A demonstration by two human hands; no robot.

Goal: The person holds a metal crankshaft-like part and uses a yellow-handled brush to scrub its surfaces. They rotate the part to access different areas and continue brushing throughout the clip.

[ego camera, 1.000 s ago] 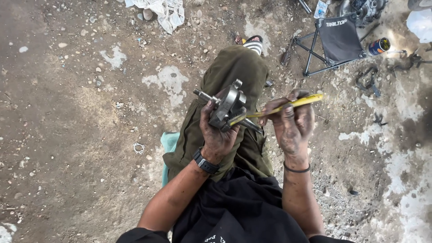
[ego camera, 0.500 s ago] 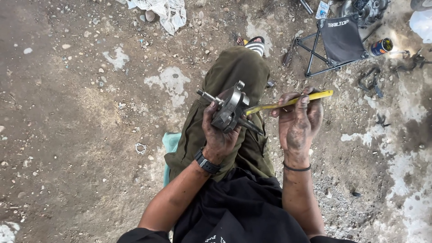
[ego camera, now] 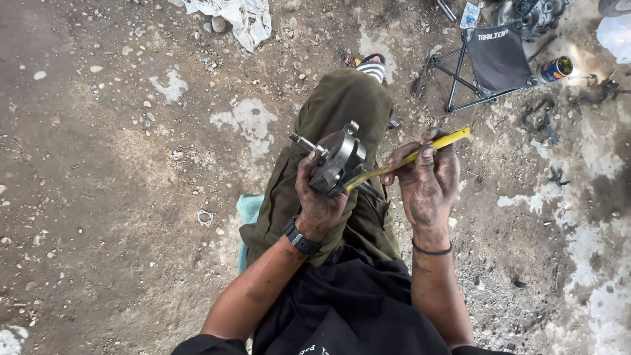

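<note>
The left hand [ego camera: 319, 197] clamps a grey metal engine part [ego camera: 338, 161] steady above the knee; the right hand [ego camera: 427, 177], at three o'clock, pinches a yellow-handled tool [ego camera: 414, 156] against it.

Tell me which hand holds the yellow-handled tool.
The right hand holds the yellow-handled tool; the left hand, wearing a black wristwatch, holds the metal part.

- one view only, from a camera worn on the person's head.
- it faces almost straight down, over the chest and lap to the ground [ego camera: 98, 164].
- the hands sit near, at mid frame; the forearms enter from the bottom edge.
- the far ground fills the top edge, with a folding stool [ego camera: 496, 59] at upper right.
- no second view shares the scene.
</note>
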